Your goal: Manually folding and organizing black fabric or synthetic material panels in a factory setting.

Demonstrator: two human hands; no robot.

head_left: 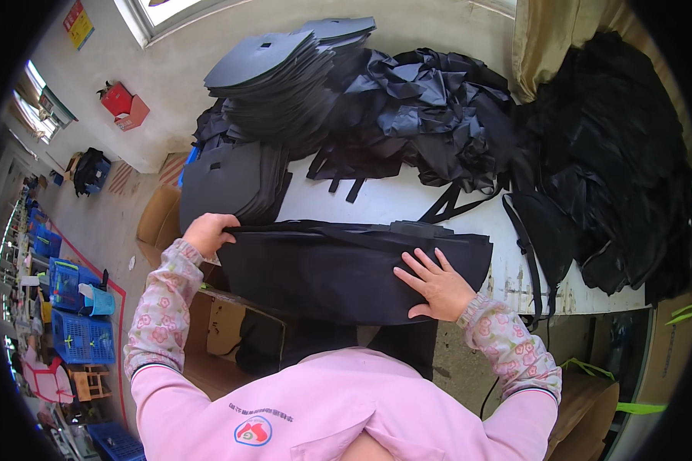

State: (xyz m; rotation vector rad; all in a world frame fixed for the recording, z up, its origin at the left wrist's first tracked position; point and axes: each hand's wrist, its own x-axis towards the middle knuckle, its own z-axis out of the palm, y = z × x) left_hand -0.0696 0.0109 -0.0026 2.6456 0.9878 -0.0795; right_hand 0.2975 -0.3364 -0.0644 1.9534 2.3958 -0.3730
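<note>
A flat black fabric bag (323, 269) lies across the near edge of the white table (407, 203). My left hand (207, 232) grips the bag's left end, fingers curled over the top edge. My right hand (436, 284) rests flat on the bag's right part, fingers spread, pressing it down. The bag's lower edge hangs over the table's front toward me. A black strap runs along its top edge.
A stack of dark grey stiff panels (234, 180) sits just beyond my left hand, more panels (284, 73) piled behind. Heaps of black bags (438, 107) and black fabric (615, 169) cover the back and right. Cardboard boxes (223, 330) stand below; blue crates (81, 334) at left.
</note>
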